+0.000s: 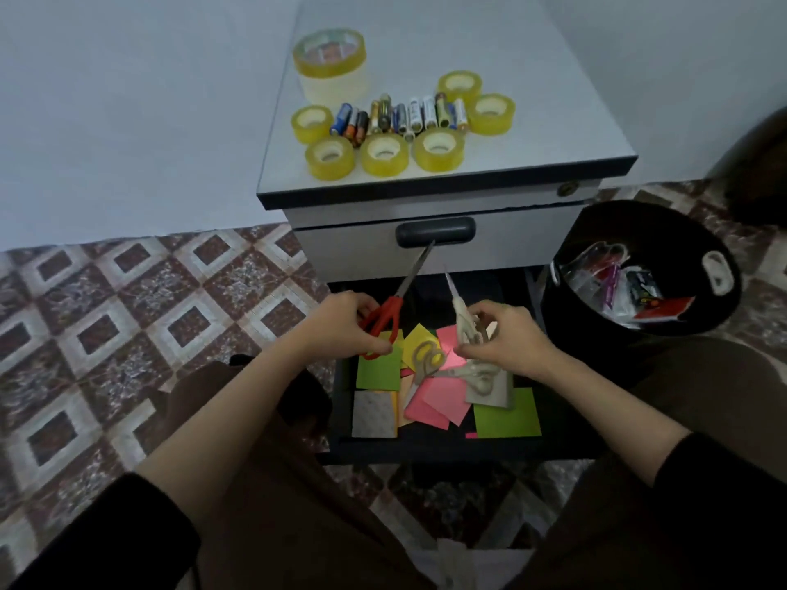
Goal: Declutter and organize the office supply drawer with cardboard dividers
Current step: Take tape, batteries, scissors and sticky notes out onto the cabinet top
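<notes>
1. My left hand (340,330) is closed around the handles of the red scissors (389,313). The blades point up and away from me (safer so).
2. My right hand (511,340) grips a pale pair of scissors (462,317) by the handles in the same way, tip away from my body.
3. I hold both pairs just above the open drawer (343,402). Loose sticky notes (504,413) lie in it, with the yellow-handled scissors (428,358) and another pale pair on top.
4. On the cabinet top (532,134) the tape rolls (384,154) surround the batteries (400,117), sorted by kind. I judge the scissors should join them there, so the drawer becomes empty for the dividers, which I cannot see here.
5. The black bin (596,232) stands just beside the drawer and holds discarded wrappers.
</notes>
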Available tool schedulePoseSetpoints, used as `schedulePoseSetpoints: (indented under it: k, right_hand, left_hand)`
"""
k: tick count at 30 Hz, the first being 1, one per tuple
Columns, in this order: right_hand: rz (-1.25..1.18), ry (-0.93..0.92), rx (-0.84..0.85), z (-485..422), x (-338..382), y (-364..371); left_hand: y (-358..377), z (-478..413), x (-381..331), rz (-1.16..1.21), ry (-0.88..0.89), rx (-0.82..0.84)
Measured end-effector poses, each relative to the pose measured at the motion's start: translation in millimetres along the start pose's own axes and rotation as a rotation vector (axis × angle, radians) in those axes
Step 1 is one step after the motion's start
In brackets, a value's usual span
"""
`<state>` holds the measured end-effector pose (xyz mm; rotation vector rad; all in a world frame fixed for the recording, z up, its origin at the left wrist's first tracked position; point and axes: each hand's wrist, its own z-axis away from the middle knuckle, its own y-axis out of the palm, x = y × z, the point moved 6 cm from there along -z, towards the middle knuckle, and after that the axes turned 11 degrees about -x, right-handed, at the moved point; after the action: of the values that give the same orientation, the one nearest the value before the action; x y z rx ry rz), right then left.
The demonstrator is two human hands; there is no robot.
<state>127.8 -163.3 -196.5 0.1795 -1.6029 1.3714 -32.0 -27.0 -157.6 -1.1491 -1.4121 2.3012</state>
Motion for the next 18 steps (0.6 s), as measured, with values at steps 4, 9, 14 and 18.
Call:
schedulePoseSetpoints:
  k: [4,9,14,18]
  right_hand:
    - [-0.168,-0.147,-0.182,9,44,-43]
    - [-0.287,-0.254,-0.382,-5,92,-98]
    - [-0.294,-0.266,-0.435,-52,133,-135]
    - [-0.343,-0.232,-0.487,-91,147,-152]
  left_hand:
    - [-46,18,-35,-0.008,0.128,-0.093]
    - [-113,19,-79,0.079,0.176,-0.291]
    - [-160,-16,-110,0.079,0.143,-0.376]
    - [-181,-59,-125,-0.002,0.086,-0.400]
